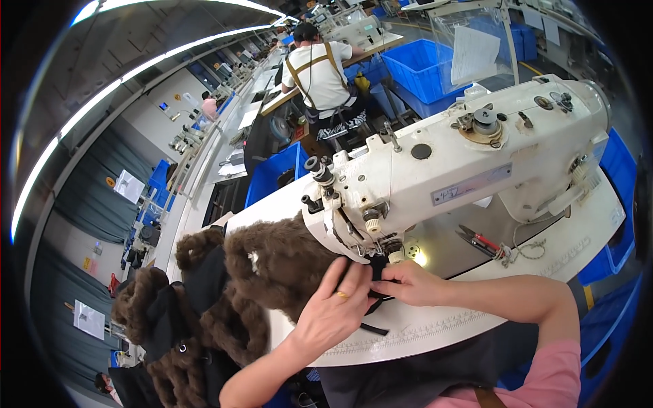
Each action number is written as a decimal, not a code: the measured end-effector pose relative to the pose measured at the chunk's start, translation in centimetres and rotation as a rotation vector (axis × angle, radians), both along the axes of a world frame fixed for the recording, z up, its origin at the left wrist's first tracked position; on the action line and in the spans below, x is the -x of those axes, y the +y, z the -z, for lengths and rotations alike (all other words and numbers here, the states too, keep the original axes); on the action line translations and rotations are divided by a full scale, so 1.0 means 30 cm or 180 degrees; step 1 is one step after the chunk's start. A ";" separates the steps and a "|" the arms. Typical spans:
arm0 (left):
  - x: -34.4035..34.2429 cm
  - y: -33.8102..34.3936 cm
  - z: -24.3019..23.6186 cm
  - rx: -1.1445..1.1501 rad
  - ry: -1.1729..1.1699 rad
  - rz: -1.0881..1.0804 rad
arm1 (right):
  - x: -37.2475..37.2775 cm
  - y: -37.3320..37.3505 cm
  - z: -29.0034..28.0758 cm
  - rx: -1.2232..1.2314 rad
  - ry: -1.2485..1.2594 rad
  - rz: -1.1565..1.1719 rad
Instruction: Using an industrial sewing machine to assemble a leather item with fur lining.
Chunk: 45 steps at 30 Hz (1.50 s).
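A white sewing machine [435, 163] stands before me, its needle end over a piece of brown fur [286, 262] joined to black fabric. My left hand [335, 307], with a gold ring, lies on the piece just in front of the presser foot [393, 250]. Its fingers are stretched out and slightly apart, and their tips rest against the fur and black cloth. Close to the needle, my right hand [411, 284] pinches the black fabric [376, 268] between thumb and fingers. A narrow black strip [374, 330] hangs out below the hands. The stitching point itself is hidden.
More brown fur and black pieces [163, 319] are heaped at the left edge of the white table [428, 333]. Red-handled thread snips [479, 239] and loose thread lie right of the needle. Blue bins [418, 64] stand behind; a co-worker [320, 71] sits ahead.
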State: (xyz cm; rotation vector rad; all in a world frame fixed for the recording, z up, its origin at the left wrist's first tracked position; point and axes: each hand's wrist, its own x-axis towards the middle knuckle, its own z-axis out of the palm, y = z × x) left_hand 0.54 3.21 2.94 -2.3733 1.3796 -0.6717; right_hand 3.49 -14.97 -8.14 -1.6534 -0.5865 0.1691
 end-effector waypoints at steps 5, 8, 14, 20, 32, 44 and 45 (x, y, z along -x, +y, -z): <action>-0.061 -0.011 -0.043 -0.0526 0.1136 0.0281 | 0.001 -0.023 0.021 -0.0417 0.0234 -0.0101; -0.093 -0.001 -0.060 -0.0145 0.1583 0.0287 | -0.001 -0.027 0.006 -0.0368 0.0262 -0.0255; -0.169 0.075 -0.016 0.0645 0.2820 -0.0506 | -0.012 -0.008 0.028 -0.0156 -0.0622 -0.0256; -0.148 0.075 0.004 0.0934 0.2674 -0.0594 | -0.002 -0.021 0.019 0.0222 -0.0206 -0.0317; -0.117 0.090 0.034 0.1138 0.2465 -0.0590 | 0.043 -0.015 -0.032 0.0329 -0.0072 0.0338; -0.120 0.059 0.034 0.0983 0.2195 -0.0850 | 0.035 -0.017 -0.007 0.0411 -0.0879 0.0484; -0.120 0.060 0.036 0.1025 0.2171 -0.0823 | 0.034 -0.017 -0.009 0.0405 -0.0875 0.0482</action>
